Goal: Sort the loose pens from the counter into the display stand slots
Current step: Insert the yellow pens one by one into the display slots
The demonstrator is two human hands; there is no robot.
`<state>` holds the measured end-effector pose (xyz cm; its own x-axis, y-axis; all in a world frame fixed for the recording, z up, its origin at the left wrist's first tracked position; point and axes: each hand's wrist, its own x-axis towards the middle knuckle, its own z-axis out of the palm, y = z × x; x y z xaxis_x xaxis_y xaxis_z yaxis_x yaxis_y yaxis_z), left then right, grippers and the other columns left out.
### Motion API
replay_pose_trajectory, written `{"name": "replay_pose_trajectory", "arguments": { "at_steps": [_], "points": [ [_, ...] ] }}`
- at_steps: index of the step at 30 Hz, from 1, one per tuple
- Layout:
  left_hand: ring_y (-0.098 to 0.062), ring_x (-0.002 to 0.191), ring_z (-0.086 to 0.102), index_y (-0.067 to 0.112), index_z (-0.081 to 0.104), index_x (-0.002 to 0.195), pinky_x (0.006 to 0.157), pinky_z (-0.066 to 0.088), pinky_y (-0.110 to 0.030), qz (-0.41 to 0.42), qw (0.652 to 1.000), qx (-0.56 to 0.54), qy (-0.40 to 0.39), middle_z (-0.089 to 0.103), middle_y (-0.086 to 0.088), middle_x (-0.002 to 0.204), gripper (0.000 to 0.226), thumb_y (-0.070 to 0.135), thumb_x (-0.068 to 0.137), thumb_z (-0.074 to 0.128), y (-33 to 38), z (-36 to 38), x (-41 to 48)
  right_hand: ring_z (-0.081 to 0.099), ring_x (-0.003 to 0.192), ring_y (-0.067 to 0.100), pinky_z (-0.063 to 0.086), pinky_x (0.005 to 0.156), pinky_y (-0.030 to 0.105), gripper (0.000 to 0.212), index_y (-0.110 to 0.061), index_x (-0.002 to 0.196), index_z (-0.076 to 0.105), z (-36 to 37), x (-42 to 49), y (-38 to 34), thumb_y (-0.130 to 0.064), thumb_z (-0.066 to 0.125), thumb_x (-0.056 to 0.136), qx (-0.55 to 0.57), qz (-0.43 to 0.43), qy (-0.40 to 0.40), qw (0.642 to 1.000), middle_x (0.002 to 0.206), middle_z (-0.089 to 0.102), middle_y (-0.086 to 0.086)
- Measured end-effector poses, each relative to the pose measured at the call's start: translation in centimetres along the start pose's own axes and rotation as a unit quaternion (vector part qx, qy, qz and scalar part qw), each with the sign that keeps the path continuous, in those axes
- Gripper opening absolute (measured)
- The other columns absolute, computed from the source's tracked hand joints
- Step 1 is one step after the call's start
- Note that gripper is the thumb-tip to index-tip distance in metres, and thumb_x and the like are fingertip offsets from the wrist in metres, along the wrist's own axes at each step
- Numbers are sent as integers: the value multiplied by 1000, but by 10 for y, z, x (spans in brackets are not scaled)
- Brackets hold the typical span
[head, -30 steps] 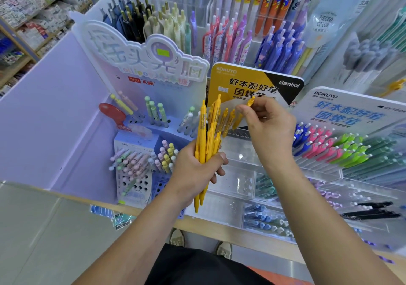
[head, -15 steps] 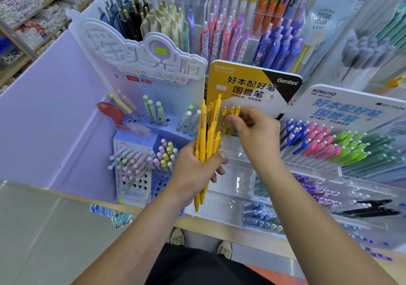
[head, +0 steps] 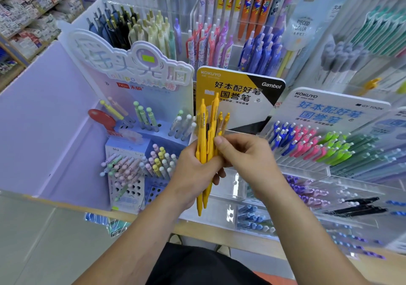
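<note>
My left hand [head: 193, 172] grips a bundle of yellow pens [head: 203, 144], held upright in front of the displays. My right hand [head: 246, 155] has come against the bundle, its thumb and fingers pinching one of the yellow pens near the middle. Behind the hands stands the yellow and black Kokuyo display stand [head: 239, 91], with a few yellow pens [head: 224, 120] sticking up in its slots. The lower part of that stand is hidden by my hands.
A pastel lollipop-pen stand [head: 136, 82] sits to the left. A white Kokuyo stand [head: 338, 113] with blue, pink and green pens sits to the right. Clear acrylic trays [head: 248, 216] of pens lie below. Tall racks of pens [head: 211, 32] rise behind.
My right hand came down and left from the slots of the yellow stand, now empty of the earlier pen, and pinches a pen in the bundle. The left hand stayed about still.
</note>
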<state>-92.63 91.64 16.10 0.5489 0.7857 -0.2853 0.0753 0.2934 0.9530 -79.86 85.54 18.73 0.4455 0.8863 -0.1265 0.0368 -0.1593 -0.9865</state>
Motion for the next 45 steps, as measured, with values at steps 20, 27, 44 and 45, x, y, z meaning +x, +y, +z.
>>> {"name": "replay_pose_trajectory", "arguments": {
  "at_steps": [20,27,44,45],
  "points": [
    [-33,86,80,5,70,108,81,66,-46,19,998,-44,35,81,-14,93,9,10,101,67,-1,0,5,71,76,25,63,80,45,9,-7,93,76,-24,12,-7,-12,69,96,105,18,114,988,78,73,10],
    [-25,66,74,6,67,102,63,64,-33,25,995,31,93,73,-17,80,6,12,100,69,-9,-4,10,67,78,22,61,77,53,9,-23,97,79,-29,27,-22,-17,72,95,1,-137,202,970,86,75,14],
    [-16,63,65,7,68,103,62,60,-29,17,999,42,26,69,-2,72,13,19,100,70,-8,-9,12,73,87,11,62,82,34,15,-16,109,78,-13,46,15,-19,71,96,-94,-123,222,963,93,77,-4],
    [-15,62,64,7,68,102,61,60,-29,18,998,47,24,68,-1,70,13,19,99,70,-8,-8,12,73,87,11,62,82,34,16,-15,110,78,-11,47,20,-19,72,96,-104,-112,218,964,93,78,-4]
  ]
}}
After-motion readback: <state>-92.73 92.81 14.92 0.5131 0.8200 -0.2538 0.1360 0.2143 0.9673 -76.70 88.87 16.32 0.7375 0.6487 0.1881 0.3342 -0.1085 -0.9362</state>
